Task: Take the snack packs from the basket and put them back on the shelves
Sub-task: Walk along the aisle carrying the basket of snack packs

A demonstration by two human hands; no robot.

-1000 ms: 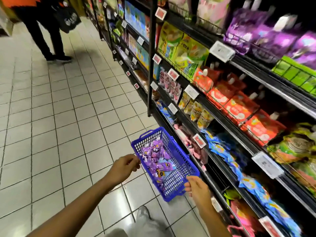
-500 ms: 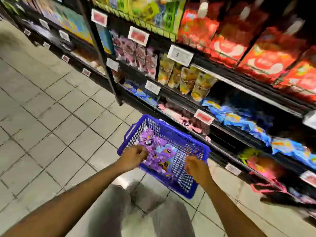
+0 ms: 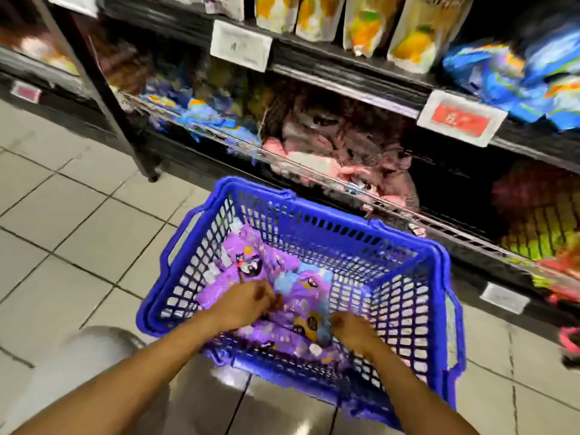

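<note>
A: Nearest, two bare forearms reaching down from the bottom edge into the blue basket (image 3: 408, 259).
B: Left hand (image 3: 241, 304) inside, fingers curled down into the purple snack packs (image 3: 270, 268), apparently gripping one; blurred, so hard to be sure.
A: Right hand (image 3: 353, 331) also inside, fingers bent onto a pack with an orange patch (image 3: 309, 326), just beside it. Gripping or only touching? Cannot tell.
B: Packs heaped along the basket's left and near part; bare mesh on the right side.
A: Basket resting on the grey tiled floor (image 3: 62, 215), close in front of the shelves (image 3: 345, 86).
B: Beyond, pink packs (image 3: 317, 164) on the low shelf, blue ones (image 3: 518, 83) upper right, yellow-printed pouches (image 3: 414, 36) on top.
A: White price tag (image 3: 240, 45) and red one (image 3: 461, 119) clipped to the shelf edges.
</note>
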